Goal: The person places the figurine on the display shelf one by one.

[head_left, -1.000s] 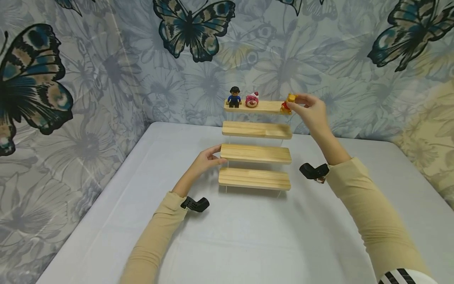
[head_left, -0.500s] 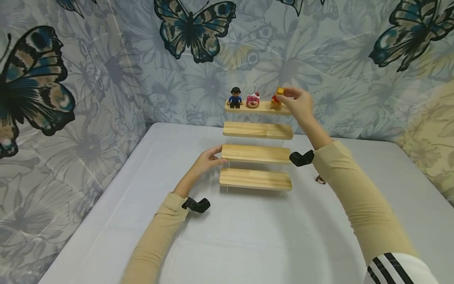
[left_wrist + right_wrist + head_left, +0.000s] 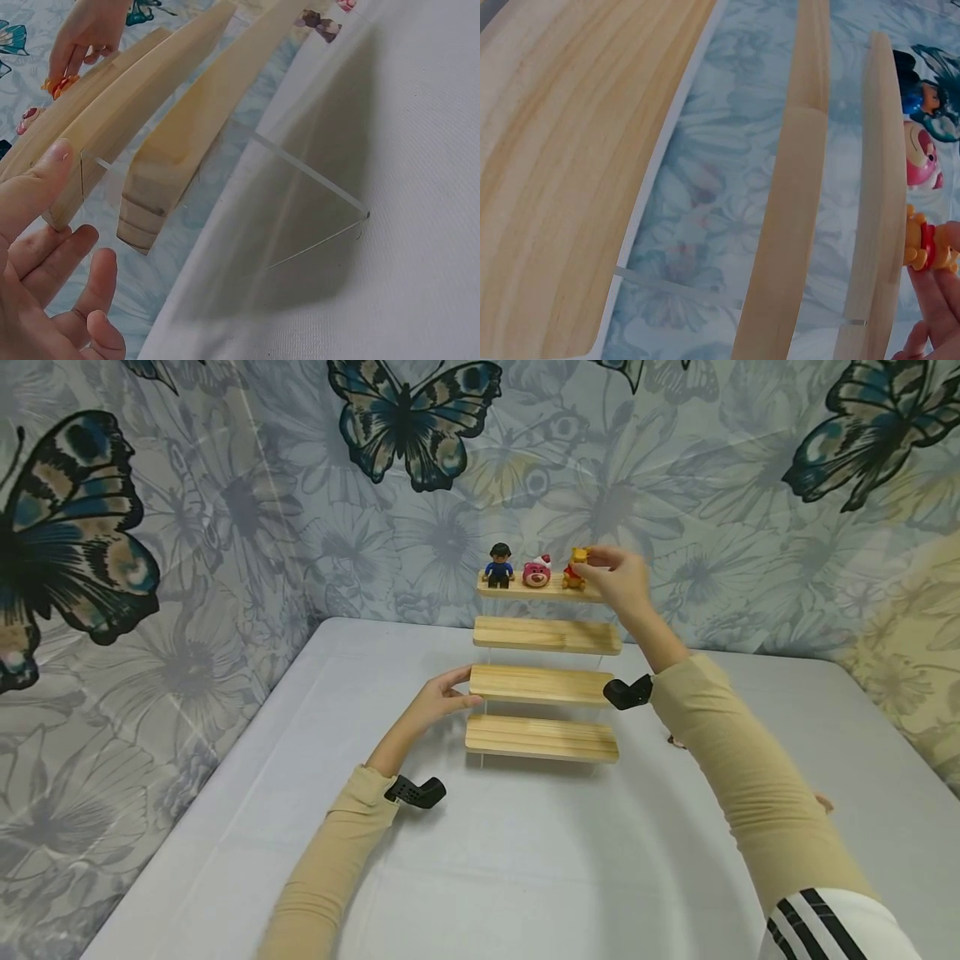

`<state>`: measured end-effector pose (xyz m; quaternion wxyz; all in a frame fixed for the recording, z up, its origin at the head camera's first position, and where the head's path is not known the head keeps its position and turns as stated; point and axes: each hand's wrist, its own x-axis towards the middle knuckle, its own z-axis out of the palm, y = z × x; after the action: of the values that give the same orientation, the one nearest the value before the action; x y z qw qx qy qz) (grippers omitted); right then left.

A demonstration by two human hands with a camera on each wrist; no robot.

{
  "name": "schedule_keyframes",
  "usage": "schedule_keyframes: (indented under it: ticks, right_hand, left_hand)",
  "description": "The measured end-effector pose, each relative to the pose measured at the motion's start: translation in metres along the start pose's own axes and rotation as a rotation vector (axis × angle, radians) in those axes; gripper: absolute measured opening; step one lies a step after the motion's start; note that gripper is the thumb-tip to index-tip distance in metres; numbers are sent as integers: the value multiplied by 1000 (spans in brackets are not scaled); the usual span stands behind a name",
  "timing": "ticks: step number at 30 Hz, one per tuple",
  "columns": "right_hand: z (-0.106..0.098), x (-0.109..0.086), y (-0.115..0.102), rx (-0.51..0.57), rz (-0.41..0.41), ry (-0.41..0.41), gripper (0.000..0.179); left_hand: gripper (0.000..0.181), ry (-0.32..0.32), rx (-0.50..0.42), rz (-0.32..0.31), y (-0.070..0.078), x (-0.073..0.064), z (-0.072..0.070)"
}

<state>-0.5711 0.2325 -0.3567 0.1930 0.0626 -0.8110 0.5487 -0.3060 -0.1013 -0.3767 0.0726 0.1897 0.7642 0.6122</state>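
Observation:
A four-tier wooden display stand (image 3: 543,683) stands on the white table. My left hand (image 3: 442,697) grips the left end of its third board from the top, thumb on one side and fingers on the other. On the top board (image 3: 538,593), my right hand (image 3: 621,578) pinches a yellow bear figure (image 3: 573,578) in a red shirt, its feet at the board. To that figure's left sit a pink bear head (image 3: 537,573) with a red-and-white hat and a black-haired toy figure (image 3: 498,567) in blue. The right wrist view shows the yellow bear (image 3: 921,244) between fingers and thumb.
A small brown item (image 3: 676,742) lies on the table right of the stand, partly behind the right sleeve. Another small item (image 3: 825,802) peeks out past that sleeve. A butterfly-printed cloth (image 3: 450,518) hangs close behind the stand.
My right hand has brought the yellow bear from the top board's right end leftward, turning it upright beside the pink bear head. The left hand keeps its place on the stand.

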Motion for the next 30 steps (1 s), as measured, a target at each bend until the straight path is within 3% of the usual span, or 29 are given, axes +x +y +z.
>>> schedule_keyframes:
  ticks: [3, 6, 10, 17, 20, 21, 23, 27, 28, 30]
  right_hand:
    - [2, 8, 18, -2, -17, 19, 44]
    - [1, 3, 16, 64, 24, 0, 43]
    - [0, 2, 22, 141, 71, -34, 45]
    - [0, -1, 27, 181, 124, -123, 47]
    - [-3, -11, 11, 184, 162, -155, 48]
    - [-8, -25, -13, 196, 190, -179, 46]
    - [-11, -32, -28, 205, 205, -187, 46]
    - [-19, -54, -69, 249, 209, -209, 46]
    - [-19, -48, -59, 273, 177, -207, 50]
    - [-23, -67, -82, 308, 160, -218, 51]
  left_hand:
    - [60, -15, -1, -11, 11, -6, 2]
    - [61, -14, 14, -19, 11, -5, 2]
    - [64, -3, 12, -26, 1, 1, 1]
    - [67, -3, 18, -21, -16, 5, 0]
    - [66, -5, 6, -31, -11, 3, 1]
    - [66, -8, 11, -33, -8, 2, 1]
    - [65, -16, 12, -32, -2, 0, 2]
    - [64, -14, 16, -24, 7, -1, 2]
    - [64, -12, 7, -24, 7, -1, 2]
    - [63, -5, 0, -30, 8, -1, 2]
